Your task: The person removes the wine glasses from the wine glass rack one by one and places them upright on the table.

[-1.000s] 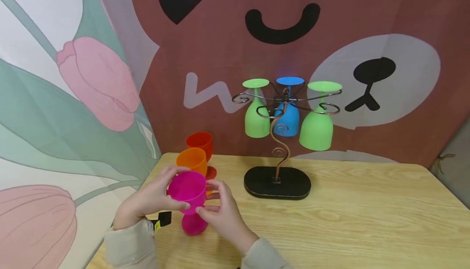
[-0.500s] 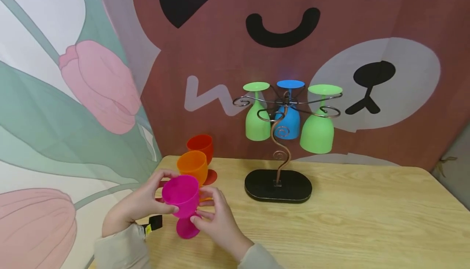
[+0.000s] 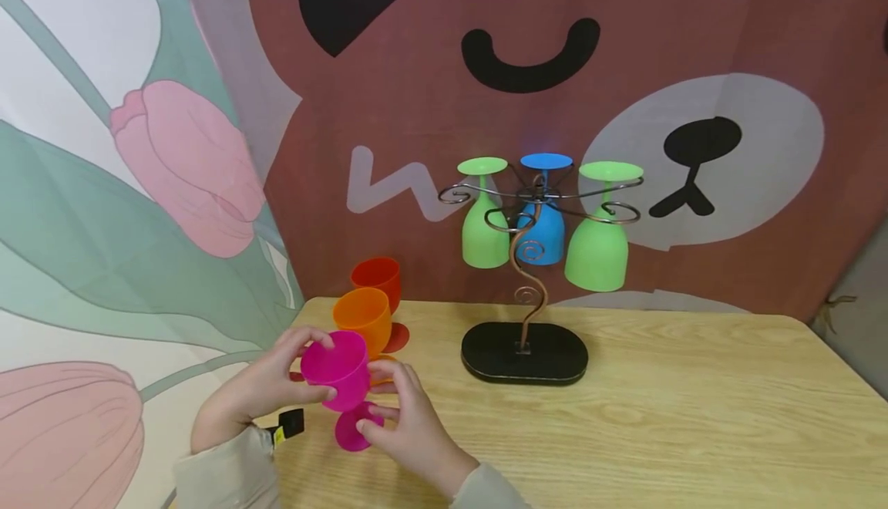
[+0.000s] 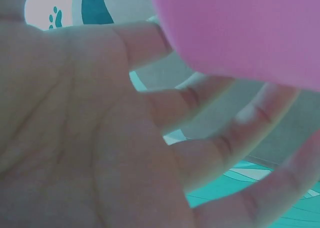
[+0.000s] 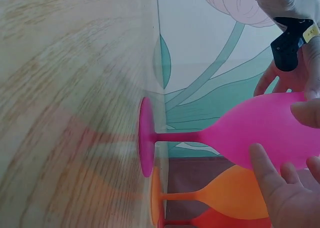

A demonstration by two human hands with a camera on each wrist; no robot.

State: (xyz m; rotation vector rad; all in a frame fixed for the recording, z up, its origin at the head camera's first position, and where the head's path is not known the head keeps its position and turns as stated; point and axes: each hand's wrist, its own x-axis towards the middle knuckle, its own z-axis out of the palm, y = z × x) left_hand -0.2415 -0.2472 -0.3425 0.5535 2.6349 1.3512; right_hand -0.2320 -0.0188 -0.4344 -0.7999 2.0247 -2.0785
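Note:
A pink plastic goblet [image 3: 347, 382] is upright at the table's left side, its foot at the tabletop in the right wrist view. My left hand [image 3: 267, 378] holds its bowl, thumb at the near side and fingers round the rim. In the left wrist view those fingers [image 4: 240, 125] spread past the pink bowl [image 4: 245, 33]. On the bowl's right side is my right hand [image 3: 416, 428], fingers loosely bent; whether all fingertips touch it I cannot tell. Just behind stand an orange goblet [image 3: 364, 320] and a red goblet [image 3: 380, 281], both upright and partly hidden.
A metal goblet rack [image 3: 534, 251] with a black base [image 3: 523, 362] stands mid-table. A blue goblet [image 3: 546, 224] and two green goblets, one left [image 3: 484, 239] and one right [image 3: 598, 258], hang upside down from it. Printed curtains [image 3: 416, 69] close off the back and left.
Both hands and the pink goblet have shifted left and slightly toward me. The right fingers have drawn a little away from the bowl. The hanging goblets and rack have stayed put.

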